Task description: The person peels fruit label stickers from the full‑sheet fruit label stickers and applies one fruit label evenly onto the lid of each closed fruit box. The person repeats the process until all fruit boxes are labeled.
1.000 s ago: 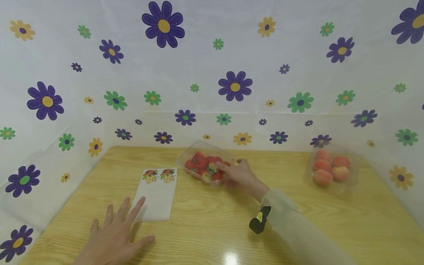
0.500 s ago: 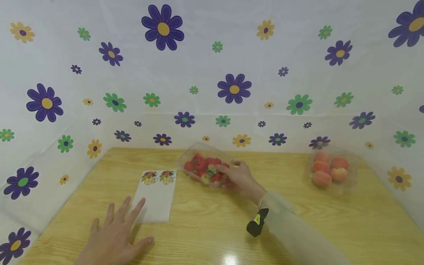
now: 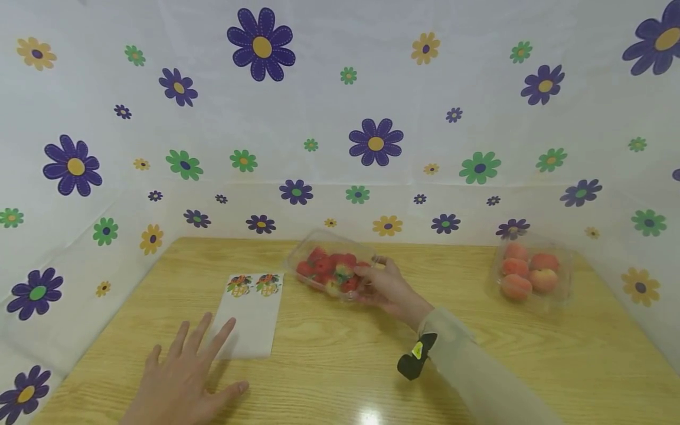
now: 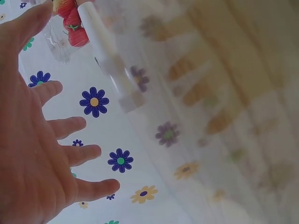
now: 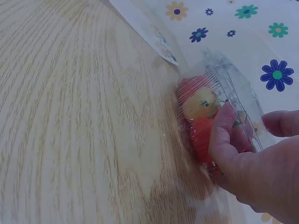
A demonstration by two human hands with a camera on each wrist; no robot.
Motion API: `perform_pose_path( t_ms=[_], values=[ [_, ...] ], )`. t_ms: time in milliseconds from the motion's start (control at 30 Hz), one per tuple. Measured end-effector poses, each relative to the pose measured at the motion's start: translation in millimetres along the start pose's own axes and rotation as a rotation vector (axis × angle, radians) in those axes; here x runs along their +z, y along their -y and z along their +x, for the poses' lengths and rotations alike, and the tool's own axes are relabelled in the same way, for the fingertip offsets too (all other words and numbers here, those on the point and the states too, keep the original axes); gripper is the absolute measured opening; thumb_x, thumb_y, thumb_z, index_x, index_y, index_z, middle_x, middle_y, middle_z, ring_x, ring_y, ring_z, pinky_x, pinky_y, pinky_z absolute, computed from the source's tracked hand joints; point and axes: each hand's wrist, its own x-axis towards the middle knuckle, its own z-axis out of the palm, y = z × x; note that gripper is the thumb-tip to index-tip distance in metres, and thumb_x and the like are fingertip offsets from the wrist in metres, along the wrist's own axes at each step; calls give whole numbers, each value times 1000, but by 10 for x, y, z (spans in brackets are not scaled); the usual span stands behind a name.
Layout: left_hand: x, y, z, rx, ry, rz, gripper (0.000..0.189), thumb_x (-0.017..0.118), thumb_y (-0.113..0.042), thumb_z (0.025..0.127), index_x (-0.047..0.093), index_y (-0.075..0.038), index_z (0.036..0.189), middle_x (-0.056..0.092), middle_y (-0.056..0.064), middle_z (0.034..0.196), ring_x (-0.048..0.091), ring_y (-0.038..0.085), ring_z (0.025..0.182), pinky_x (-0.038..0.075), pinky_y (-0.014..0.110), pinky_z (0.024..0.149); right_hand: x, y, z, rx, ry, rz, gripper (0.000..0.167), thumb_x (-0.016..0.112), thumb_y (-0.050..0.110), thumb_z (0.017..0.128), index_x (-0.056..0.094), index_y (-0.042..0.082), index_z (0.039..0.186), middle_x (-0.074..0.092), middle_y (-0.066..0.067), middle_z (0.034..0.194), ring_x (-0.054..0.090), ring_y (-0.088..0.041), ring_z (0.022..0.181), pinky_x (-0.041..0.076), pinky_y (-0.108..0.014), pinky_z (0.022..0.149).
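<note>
In the head view, a clear plastic box (image 3: 316, 234) of strawberries (image 3: 321, 265) stands tilted near the back of the wooden table. My right hand (image 3: 393, 292) grips its right end. The right wrist view shows the thumb (image 5: 222, 128) on the near side of the clear wall, with red and pale yellowish berries (image 5: 201, 105) behind the plastic. My left hand (image 3: 183, 378) is spread palm down at the front left, fingers apart and holding nothing. Its index fingertip overlaps the left edge of a white sheet (image 3: 249, 330) with two colourful fruit pictures (image 3: 268, 284) at its top.
A second clear box (image 3: 565, 283) with several peaches (image 3: 516, 286) stands at the back right of the wooden table (image 3: 329, 366). White cloth (image 3: 313, 106) printed with flowers walls off the back and both sides.
</note>
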Motion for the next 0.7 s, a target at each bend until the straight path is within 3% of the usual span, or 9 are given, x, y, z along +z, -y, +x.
perform_pose_path(
  t_ms=[467, 567, 700],
  values=[
    [-18, -7, 17, -3, 30, 4, 102, 60, -86, 78, 32, -30, 159, 39, 21, 160, 41, 61, 137, 36, 87, 90, -63, 8, -2, -11, -3, 40, 63, 59, 9, 100, 17, 13, 147, 59, -6, 87, 55, -17, 68, 55, -30, 62],
    [-18, -8, 23, -2, 29, -4, 102, 60, -85, 78, 32, -30, 159, 39, 22, 160, 41, 62, 137, 36, 87, 90, -77, 10, 1, -8, 6, 28, 46, 57, 9, 102, 26, 7, 137, 59, -5, 87, 54, -16, 66, 54, -29, 61],
    [-9, -6, 29, 1, 34, -15, 101, 61, -85, 78, 33, -31, 159, 38, 22, 160, 40, 63, 137, 35, 88, 90, -107, 5, 5, -3, 37, 2, 12, 52, 8, 104, 48, 1, 112, 57, -3, 84, 51, -15, 65, 51, -27, 61]
  ],
)
